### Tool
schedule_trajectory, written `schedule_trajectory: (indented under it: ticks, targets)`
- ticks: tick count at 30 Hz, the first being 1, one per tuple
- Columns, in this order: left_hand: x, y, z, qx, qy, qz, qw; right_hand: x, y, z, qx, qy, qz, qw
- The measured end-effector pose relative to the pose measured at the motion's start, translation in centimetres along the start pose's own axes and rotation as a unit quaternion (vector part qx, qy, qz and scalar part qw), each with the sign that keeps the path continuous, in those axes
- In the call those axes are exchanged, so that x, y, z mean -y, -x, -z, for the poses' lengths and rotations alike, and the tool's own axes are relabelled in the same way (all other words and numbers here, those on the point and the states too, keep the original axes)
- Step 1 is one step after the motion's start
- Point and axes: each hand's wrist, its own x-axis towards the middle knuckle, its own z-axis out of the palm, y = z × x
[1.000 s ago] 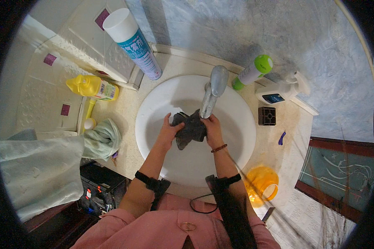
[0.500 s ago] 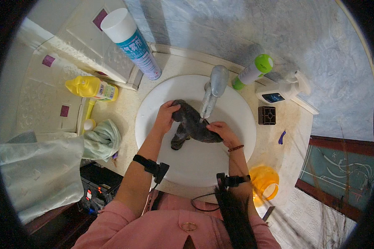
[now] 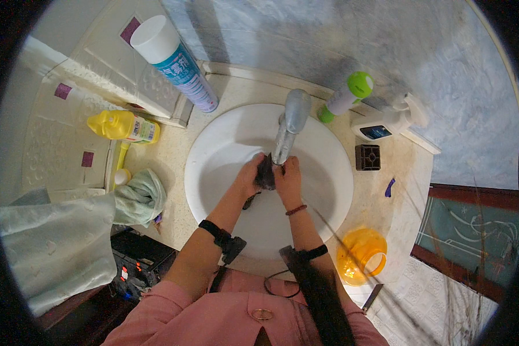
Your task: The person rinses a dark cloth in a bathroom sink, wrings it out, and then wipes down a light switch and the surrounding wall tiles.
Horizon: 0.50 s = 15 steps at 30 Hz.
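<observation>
The cloth is charcoal grey, dark against the plain white sink and the silvery tap. I see a pink shirt and a reddish-brown bracelet. One bottle is bright yellow, the towel pale green, the jar warm orange, the strip deep purple. Cloudy blue-grey marbling covers the wall; purple squares dot the pale tiles.

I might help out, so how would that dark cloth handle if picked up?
The dark cloth would probably flop, since it's bunched between the hands. Held near the faucet, it may be wet, so perhaps heavy for its size.
</observation>
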Motion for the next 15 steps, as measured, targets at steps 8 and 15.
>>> schedule_trajectory:
  ticks: [8,15]
  targets:
    - [3.2,-1.5,0.7,-0.015,0.126,-0.117,0.985,1.0,-0.2,-2.9,0.059,0.123,0.006,0.991]
    - [1.5,-0.2,1.1,-0.007,0.094,-0.107,0.99,1.0,2.0,-1.9,-0.022,0.099,0.091,0.991]
